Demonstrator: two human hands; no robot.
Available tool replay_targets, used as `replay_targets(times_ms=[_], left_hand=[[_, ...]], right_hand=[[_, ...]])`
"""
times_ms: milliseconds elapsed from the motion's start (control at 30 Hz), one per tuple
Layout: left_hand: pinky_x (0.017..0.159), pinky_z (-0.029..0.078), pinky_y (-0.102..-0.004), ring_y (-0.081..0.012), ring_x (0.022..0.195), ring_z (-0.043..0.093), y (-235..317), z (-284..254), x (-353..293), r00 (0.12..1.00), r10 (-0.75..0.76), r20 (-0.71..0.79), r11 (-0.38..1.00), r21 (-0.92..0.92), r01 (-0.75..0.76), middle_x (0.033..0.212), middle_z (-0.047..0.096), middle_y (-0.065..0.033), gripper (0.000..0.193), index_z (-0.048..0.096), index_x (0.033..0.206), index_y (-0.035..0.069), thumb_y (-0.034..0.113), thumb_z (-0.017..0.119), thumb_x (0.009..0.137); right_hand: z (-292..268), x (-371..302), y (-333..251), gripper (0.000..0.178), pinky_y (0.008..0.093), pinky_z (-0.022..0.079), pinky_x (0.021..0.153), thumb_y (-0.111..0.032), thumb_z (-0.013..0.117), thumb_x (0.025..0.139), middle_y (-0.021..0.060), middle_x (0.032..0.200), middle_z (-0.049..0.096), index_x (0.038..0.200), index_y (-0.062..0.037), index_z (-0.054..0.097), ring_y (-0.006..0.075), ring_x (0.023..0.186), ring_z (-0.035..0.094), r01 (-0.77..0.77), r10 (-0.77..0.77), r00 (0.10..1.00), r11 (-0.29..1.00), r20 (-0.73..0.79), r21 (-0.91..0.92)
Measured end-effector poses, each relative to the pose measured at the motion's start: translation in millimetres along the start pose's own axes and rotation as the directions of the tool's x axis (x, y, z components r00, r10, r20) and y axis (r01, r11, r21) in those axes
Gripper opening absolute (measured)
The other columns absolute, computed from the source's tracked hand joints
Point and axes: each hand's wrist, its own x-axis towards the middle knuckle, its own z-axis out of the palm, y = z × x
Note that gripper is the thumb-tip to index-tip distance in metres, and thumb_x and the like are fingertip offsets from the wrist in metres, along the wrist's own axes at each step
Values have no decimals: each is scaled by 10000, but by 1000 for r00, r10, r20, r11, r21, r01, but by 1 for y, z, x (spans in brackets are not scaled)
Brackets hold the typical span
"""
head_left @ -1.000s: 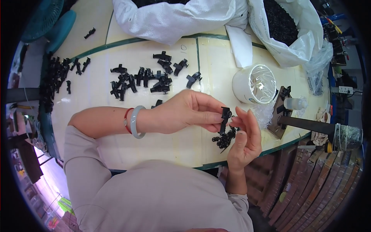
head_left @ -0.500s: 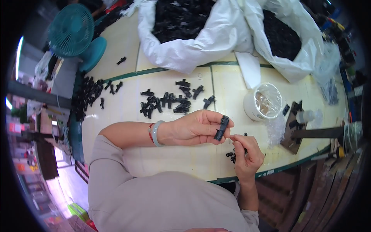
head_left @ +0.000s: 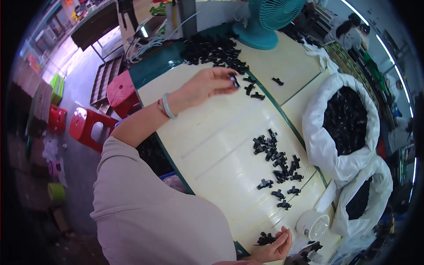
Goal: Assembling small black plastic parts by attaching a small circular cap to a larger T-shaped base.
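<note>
My left hand [head_left: 210, 86] reaches out over the far left of the table, fingers curled around a small black plastic part [head_left: 234, 81], slightly blurred. Just past it lies a big pile of similar black parts [head_left: 212, 53], with a few loose ones [head_left: 255, 92] beside it. Low in the view, my right hand [head_left: 274, 248] is closed, fingertips drawn together; whatever they hold is too small to make out. Small black rings [head_left: 266, 239] lie right against that hand. A scattered group of black plastic parts [head_left: 279, 161] rests on the table between my hands.
A white tub [head_left: 312, 224] stands near my right hand. Two white sacks [head_left: 314, 145] [head_left: 375, 198] full of black pieces line the right side. A teal fan [head_left: 260, 37] stands at the back. Red stools [head_left: 88, 128] stand on the floor at left. People work at the far right.
My view has swung left. My left hand has carried the black plastic part from beside my right hand to the pile. My right hand stays near the rings.
</note>
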Motion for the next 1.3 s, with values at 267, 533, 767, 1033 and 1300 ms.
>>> replay_targets(times_ms=[267, 533, 767, 1033, 1300], left_hand=[[761, 515, -243, -189, 865, 638, 33, -142, 52, 804, 302, -513, 929, 348, -127, 967, 627, -109, 300, 536, 1102, -63, 40, 602, 829], [765, 471, -324, -240, 828, 612, 35, -144, 87, 619, 648, -443, 380, 893, 241, 899, 675, -90, 254, 681, 932, 72, 219, 708, 727], [924, 367, -421, -338, 1047, 444, 17, -147, 95, 610, 657, -444, 271, 893, 359, 970, 651, -75, 251, 694, 943, 123, 267, 690, 738], [923, 384, -393, -353, 1041, 470, 22, -154, 81, 683, 563, -466, 304, 885, 353, 1001, 646, -132, 315, 689, 998, 129, 251, 705, 708], [955, 379, -370, -339, 1022, 540, 23, -156, 70, 717, 538, -443, 339, 893, 297, 1034, 638, -152, 326, 688, 998, 123, 239, 697, 694]], right_hand=[[-3, 3, -16, 278, 271, 443, 693, -214, 502, 924, 80, 820, 605, 1000, 30, 613, 158, 754, 539, -147, 157, 984, 983, 88, -106], [-7, 2, -9, 295, 276, 440, 701, -226, 495, 929, 85, 817, 602, 1004, 34, 611, 161, 760, 536, -140, 153, 983, 982, 99, -128], [1, 3, -9, 249, 269, 446, 665, -171, 526, 914, 83, 762, 603, 958, 55, 623, 151, 705, 534, -96, 98, 995, 994, 37, -55], [3, 4, -9, 227, 267, 447, 647, -144, 539, 904, 78, 752, 606, 937, 63, 627, 142, 688, 531, -93, 94, 995, 995, 37, -42], [-3, 1, -2, 176, 275, 455, 579, -122, 568, 883, 86, 741, 596, 940, 30, 639, 145, 623, 534, -85, 87, 996, 994, 35, -65]])
